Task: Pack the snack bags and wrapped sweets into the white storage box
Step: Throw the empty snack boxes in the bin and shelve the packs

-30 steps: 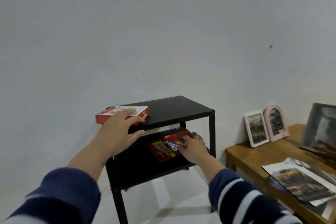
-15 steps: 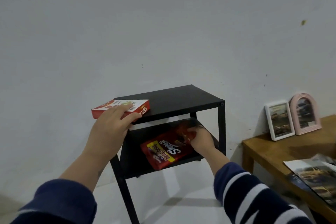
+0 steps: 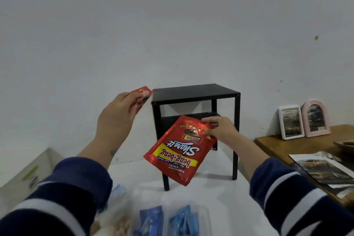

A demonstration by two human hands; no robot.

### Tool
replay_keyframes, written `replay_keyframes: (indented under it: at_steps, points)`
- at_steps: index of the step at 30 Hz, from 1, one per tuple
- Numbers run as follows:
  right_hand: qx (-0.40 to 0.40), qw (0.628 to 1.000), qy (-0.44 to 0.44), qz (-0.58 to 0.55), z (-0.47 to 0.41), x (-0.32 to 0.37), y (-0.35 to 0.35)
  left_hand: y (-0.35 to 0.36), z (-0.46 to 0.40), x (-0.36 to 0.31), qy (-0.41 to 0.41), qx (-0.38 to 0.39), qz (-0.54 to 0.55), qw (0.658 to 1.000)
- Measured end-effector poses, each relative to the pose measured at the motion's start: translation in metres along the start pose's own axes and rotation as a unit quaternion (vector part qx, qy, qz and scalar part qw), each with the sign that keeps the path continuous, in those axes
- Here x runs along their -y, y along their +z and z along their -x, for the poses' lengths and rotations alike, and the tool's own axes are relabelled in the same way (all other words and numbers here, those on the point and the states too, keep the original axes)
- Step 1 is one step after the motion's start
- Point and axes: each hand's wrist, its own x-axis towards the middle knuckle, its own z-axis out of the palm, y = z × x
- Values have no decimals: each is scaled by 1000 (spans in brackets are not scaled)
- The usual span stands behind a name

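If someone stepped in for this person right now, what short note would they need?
Left hand: grips a red snack box, lifted clear of the black shelf.
Right hand: pinches the top of a red snack bag, which hangs in front of the shelf.
Blue wrapped sweets lie in a clear container at the bottom edge.
Done: both snacks are off the shelf.
Left: put them in the white storage box, which may be the white thing at far left.

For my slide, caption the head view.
Left hand holds a red box, right hand a red snack bag, before a black shelf.
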Motion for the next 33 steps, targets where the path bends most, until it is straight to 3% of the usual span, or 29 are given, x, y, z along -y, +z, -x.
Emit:
replay_keyframes:
  at_steps: [4, 7, 11, 16, 21, 26, 33]
  points:
    - [51, 998, -38, 20, 61, 41, 34, -62, 61, 32, -146, 49, 71, 985]
    - [97, 993, -69, 21, 98, 73, 77, -121, 112, 60, -290, 65, 182, 937]
    - [208, 973, -102, 10, 144, 133, 181, -215, 192, 128, -419, 45, 173, 890]
    - [222, 970, -98, 14, 150, 142, 206, -223, 217, 149, -493, 78, 228, 836]
    - [337, 932, -133, 23, 167, 175, 342, -284, 290, 217, -594, 33, 183, 783]
    - [434, 890, -138, 30, 184, 206, 467, -338, 344, 275, -649, -18, 107, 753]
    - [550, 811, -196, 33, 242, 266, 621, -416, 423, 316, -719, -120, 24, 684]
